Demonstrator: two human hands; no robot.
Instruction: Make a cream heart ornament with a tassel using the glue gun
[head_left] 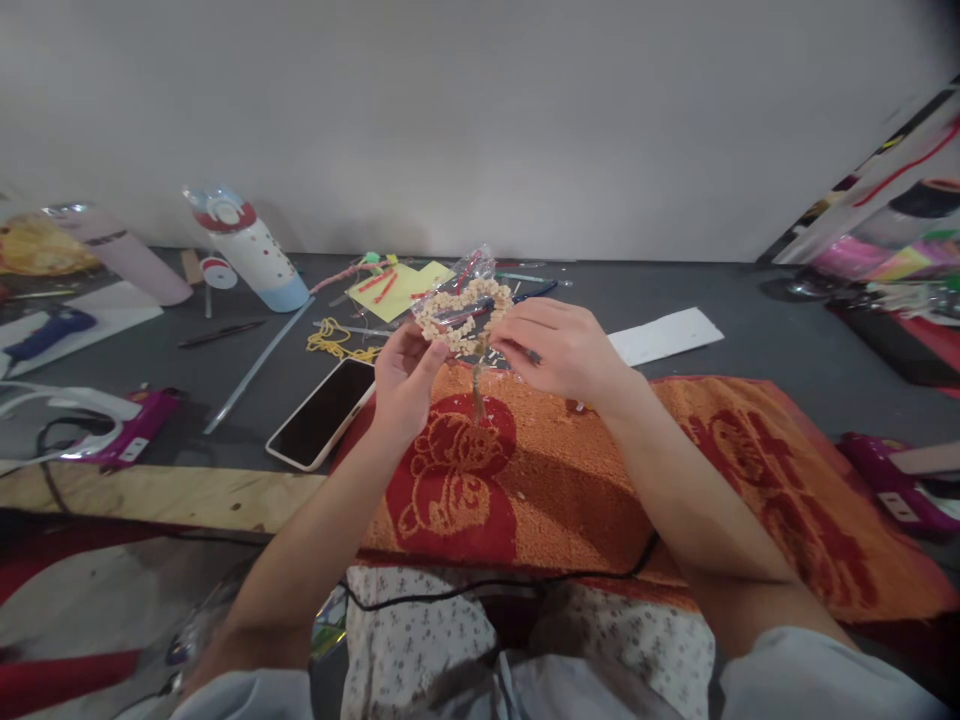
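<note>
A ring-like strand of small cream-coloured pieces (433, 318) is held up between my two hands, above the far edge of an orange towel (577, 480). My left hand (405, 375) grips the strand's left side with thumb and fingers. On its right side my right hand (559, 345) pinches close to the strand, its fingertips partly hidden; what exactly they pinch is too small to tell. A thin brownish ribbon or tail (478, 390) hangs from the strand's lower right. Small pale bits lie scattered on the table behind it.
Left of the towel lie a phone (322, 412), yellow cord (330, 340) and a clear glue stick (259, 365). Two bottles, one white and blue (255, 250), stand farther back. Yellow paper (397, 290) and a white strip (667, 338) lie behind. A black cable (495, 590) crosses my lap.
</note>
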